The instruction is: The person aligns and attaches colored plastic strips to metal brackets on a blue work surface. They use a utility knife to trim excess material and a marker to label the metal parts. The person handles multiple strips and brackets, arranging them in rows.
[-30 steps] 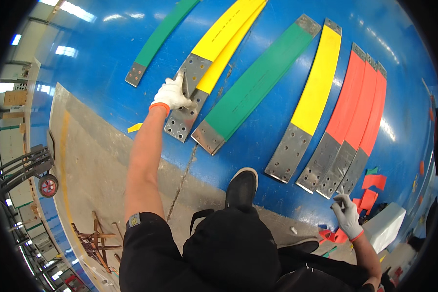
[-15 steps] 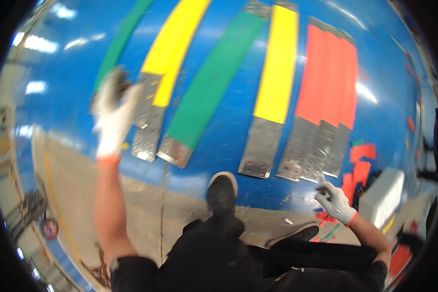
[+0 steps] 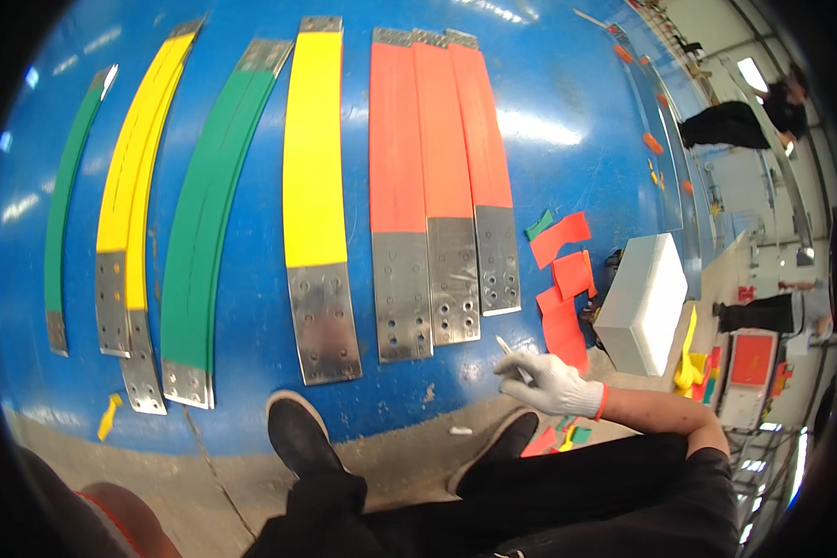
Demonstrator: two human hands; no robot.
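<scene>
My right hand (image 3: 553,386), in a white glove, is closed around a thin white stick (image 3: 503,345). It is just below the nearer ends of the red-sleeved metal bars (image 3: 400,149), touching none of them. These bars have bare metal ends with punched holes. To their left lie a yellow-sleeved bar (image 3: 313,158), a wide green one (image 3: 216,195), two overlapping yellow ones (image 3: 126,195) and a narrow green one (image 3: 73,195). My left hand (image 3: 65,507) is at the dark lower left rim; its fingers are hidden.
Red sleeve scraps (image 3: 563,321) lie right of the bars, beside a white block (image 3: 642,302). A small white piece (image 3: 460,431) lies by my shoes (image 3: 298,432), with a yellow scrap (image 3: 109,418) at left. People (image 3: 735,124) are at the far right.
My view has turned right, so the bars appear farther left. My left hand has come back from the bars at left to the lower left rim. The right hand still holds the stick.
</scene>
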